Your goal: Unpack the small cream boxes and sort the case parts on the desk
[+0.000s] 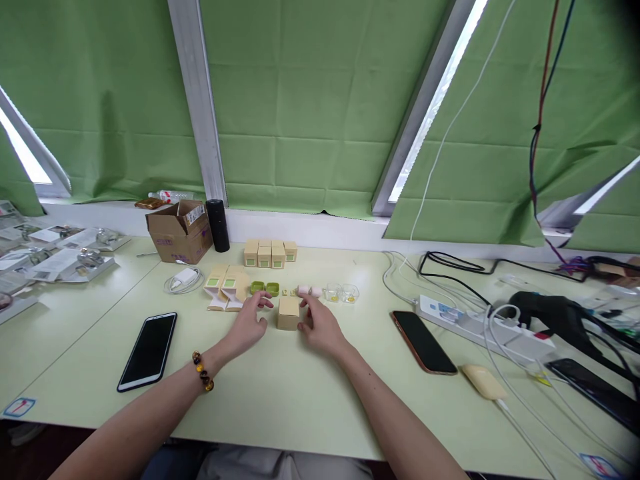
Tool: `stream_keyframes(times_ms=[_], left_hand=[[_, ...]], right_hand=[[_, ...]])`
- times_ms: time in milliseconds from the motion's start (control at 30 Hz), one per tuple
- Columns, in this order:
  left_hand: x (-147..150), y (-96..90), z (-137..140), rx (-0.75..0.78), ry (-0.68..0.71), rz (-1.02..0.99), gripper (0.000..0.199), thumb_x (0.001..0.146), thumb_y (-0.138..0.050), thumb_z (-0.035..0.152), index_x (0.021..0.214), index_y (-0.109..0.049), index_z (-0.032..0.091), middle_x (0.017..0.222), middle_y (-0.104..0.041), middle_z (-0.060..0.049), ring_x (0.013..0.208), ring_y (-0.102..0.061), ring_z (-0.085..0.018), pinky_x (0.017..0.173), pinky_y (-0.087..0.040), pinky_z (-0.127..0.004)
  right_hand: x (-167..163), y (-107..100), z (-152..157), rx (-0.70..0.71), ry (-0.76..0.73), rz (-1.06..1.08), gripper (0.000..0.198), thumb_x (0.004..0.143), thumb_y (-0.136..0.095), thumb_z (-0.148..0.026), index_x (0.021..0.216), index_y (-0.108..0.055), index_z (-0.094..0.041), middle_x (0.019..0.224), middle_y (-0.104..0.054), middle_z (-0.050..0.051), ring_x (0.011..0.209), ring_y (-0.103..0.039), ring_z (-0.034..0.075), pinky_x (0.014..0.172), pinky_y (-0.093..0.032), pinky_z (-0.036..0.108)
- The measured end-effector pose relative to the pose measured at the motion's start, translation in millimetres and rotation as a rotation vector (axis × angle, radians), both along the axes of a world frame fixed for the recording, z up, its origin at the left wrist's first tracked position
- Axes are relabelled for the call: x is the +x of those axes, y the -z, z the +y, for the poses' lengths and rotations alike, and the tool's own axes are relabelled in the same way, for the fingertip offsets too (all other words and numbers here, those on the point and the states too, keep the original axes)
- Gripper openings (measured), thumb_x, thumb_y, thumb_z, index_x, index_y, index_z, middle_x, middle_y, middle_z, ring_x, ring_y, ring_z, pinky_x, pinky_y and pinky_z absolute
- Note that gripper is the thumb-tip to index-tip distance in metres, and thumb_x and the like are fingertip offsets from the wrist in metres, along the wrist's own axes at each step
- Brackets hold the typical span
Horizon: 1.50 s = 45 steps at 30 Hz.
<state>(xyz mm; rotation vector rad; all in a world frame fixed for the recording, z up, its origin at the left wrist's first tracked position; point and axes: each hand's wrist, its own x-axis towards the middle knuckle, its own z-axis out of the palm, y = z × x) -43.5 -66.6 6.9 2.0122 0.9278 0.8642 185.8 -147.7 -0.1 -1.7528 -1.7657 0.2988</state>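
A small closed brown cardboard box (289,315) stands on the table between my hands. My left hand (250,319), with a beaded bracelet at the wrist, hovers left of it, fingers apart and slightly curled, holding nothing. At the box's right side is my right hand (320,321), thumb and fingers spread; whether it touches the box is hard to tell. Behind the box, in a row, are two opened flat cartons (229,287), a green two-part case (265,288), tiny pale pieces (289,292), two pinkish rounded pieces (309,291) and clear plastic cups (342,293).
Several small boxes (270,254) stand at the back, near a black cylinder (218,225) and a larger carton (180,232). A phone (148,351) lies left, another phone (423,341) right. Beyond are a power strip (483,328), cables and a cream-coloured device (483,381).
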Motion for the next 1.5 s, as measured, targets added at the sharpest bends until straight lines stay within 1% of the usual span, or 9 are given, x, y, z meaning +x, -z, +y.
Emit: stream_keyframes(times_ms=[133, 300, 400, 500, 667, 867, 1033, 1233, 1500], left_hand=[[0.2, -1.6, -4.2, 0.057, 0.015, 0.002, 0.057, 0.072, -0.056, 0.005, 0.125, -0.051, 0.025, 0.117, -0.065, -0.008, 0.120, -0.055, -0.028, 0.106, -0.043, -0.048], [1.3, -3.6, -11.8, 0.138, 0.029, 0.091, 0.042, 0.076, -0.062, 0.011, 0.116, -0.056, 0.023, 0.120, -0.062, -0.011, 0.118, -0.055, -0.032, 0.104, -0.046, -0.053], [2.2, -3.1, -18.4, 0.178, 0.069, 0.136, 0.048, 0.081, -0.063, 0.014, 0.127, -0.052, 0.022, 0.130, -0.059, -0.014, 0.123, -0.054, -0.033, 0.107, -0.045, -0.055], [3.1, -2.4, -24.2, 0.298, 0.123, 0.159, 0.066, 0.086, -0.064, 0.017, 0.147, -0.039, 0.024, 0.144, -0.051, -0.017, 0.135, -0.048, -0.035, 0.113, -0.040, -0.057], [6.5, -5.1, -29.1, 0.545, 0.108, 0.220, 0.073, 0.091, -0.065, 0.023, 0.156, -0.032, 0.025, 0.146, -0.049, -0.019, 0.139, -0.043, -0.039, 0.113, -0.038, -0.061], [9.8, -9.3, -29.7, 0.669, 0.036, 0.263, 0.054, 0.093, -0.062, 0.021, 0.145, -0.048, 0.022, 0.140, -0.054, -0.019, 0.134, -0.049, -0.039, 0.111, -0.039, -0.060], [7.8, -14.5, -28.6, 0.674, 0.023, 0.234, 0.047, 0.096, -0.059, 0.024, 0.143, -0.052, 0.022, 0.136, -0.057, -0.019, 0.131, -0.052, -0.039, 0.110, -0.041, -0.060], [6.5, -14.8, -27.0, 0.706, 0.082, 0.234, 0.048, 0.100, -0.054, 0.023, 0.148, -0.047, 0.022, 0.136, -0.057, -0.018, 0.131, -0.053, -0.038, 0.110, -0.044, -0.058], [6.3, -11.8, -24.9, 0.849, 0.086, 0.311, 0.053, 0.098, -0.059, 0.019, 0.148, -0.041, 0.019, 0.131, -0.060, -0.018, 0.123, -0.059, -0.035, 0.100, -0.056, -0.054]], right_hand=[[-3.7, 0.3, -1.6, 0.010, -0.115, 0.144, 0.089, 0.074, -0.074, -0.014, 0.153, -0.035, -0.026, 0.137, -0.060, 0.010, 0.105, -0.062, 0.026, 0.097, -0.051, 0.044], [-16.1, -3.1, -5.4, 0.004, -0.144, 0.281, 0.059, 0.084, -0.069, -0.024, 0.139, -0.049, -0.023, 0.115, -0.067, 0.008, 0.096, -0.063, 0.024, 0.086, -0.054, 0.041], [-21.0, -1.9, -4.7, 0.018, -0.112, 0.388, 0.046, 0.086, -0.068, -0.028, 0.129, -0.054, -0.023, 0.098, -0.068, 0.004, 0.083, -0.064, 0.022, 0.076, -0.054, 0.037], [-23.8, 4.6, -0.9, 0.055, -0.021, 0.439, 0.051, 0.082, -0.073, -0.033, 0.128, -0.052, -0.022, 0.087, -0.065, 0.000, 0.075, -0.063, 0.022, 0.069, -0.054, 0.036], [-33.3, 14.5, 3.5, 0.129, -0.051, 0.595, 0.061, 0.077, -0.078, -0.033, 0.129, -0.048, -0.023, 0.112, -0.069, 0.007, 0.091, -0.069, 0.023, 0.081, -0.059, 0.040], [-44.9, 6.5, -4.6, 0.136, -0.260, 0.753, 0.060, 0.090, -0.069, -0.051, 0.137, -0.041, -0.024, 0.132, -0.061, 0.014, 0.114, -0.067, 0.026, 0.095, -0.060, 0.041], [-42.8, -2.6, -12.2, 0.122, -0.303, 0.689, 0.057, 0.100, -0.053, -0.056, 0.145, -0.035, -0.027, 0.141, -0.058, 0.014, 0.123, -0.063, 0.025, 0.096, -0.059, 0.040], [-39.8, -9.4, -15.5, 0.241, -0.195, 0.536, 0.048, 0.099, -0.056, -0.046, 0.140, -0.045, -0.025, 0.134, -0.060, 0.013, 0.122, -0.060, 0.025, 0.093, -0.058, 0.039], [-37.5, -7.4, -14.3, 0.322, -0.154, 0.435, 0.045, 0.098, -0.057, -0.030, 0.141, -0.046, -0.026, 0.128, -0.062, 0.012, 0.114, -0.062, 0.027, 0.088, -0.059, 0.043]])
